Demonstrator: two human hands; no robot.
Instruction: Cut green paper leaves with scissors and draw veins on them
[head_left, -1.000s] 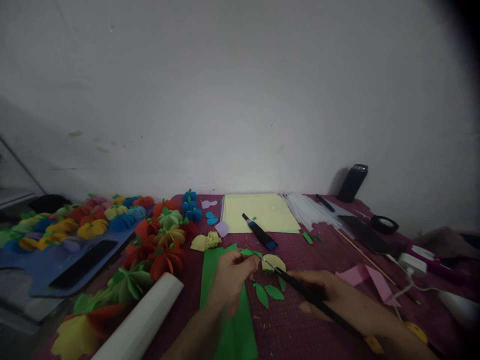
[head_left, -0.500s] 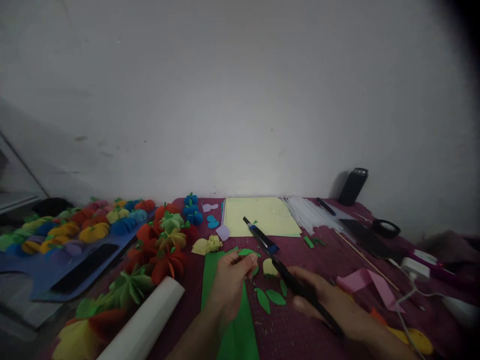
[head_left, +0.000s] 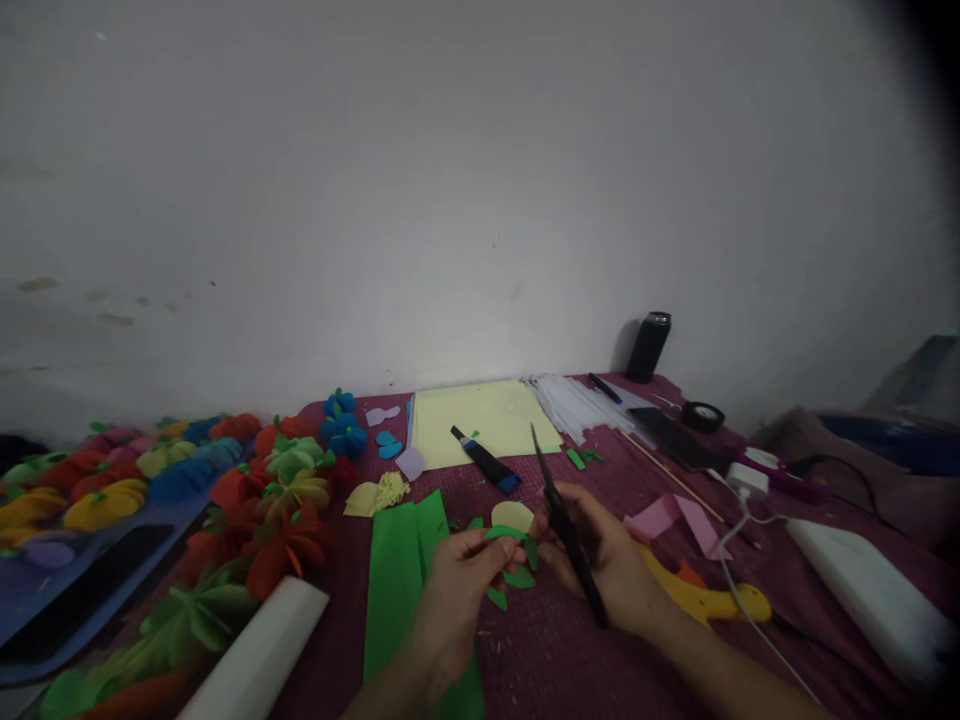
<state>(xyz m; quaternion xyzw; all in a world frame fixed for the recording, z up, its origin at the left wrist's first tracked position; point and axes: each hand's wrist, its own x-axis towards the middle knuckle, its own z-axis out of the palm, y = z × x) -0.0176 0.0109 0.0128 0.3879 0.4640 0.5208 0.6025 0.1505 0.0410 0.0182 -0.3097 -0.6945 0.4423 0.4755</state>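
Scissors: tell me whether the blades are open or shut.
Shut, it seems: the scissors in the right hand show one dark, narrow point, no visible gap.

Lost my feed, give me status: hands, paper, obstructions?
Left hand pinches green paper piece. Right hand grips black scissors, blades up. Cut green leaves lie beneath.

Person's own body, head view. Left hand point(head_left: 461, 570) and right hand point(head_left: 604, 555): both bare, with no glove, ring or watch in sight. Both forearms enter from the lower edge, uncovered as far as the frame shows; no sleeve or cuff appears. In this dim light, fingernail detail and any small markings cannot be made out.
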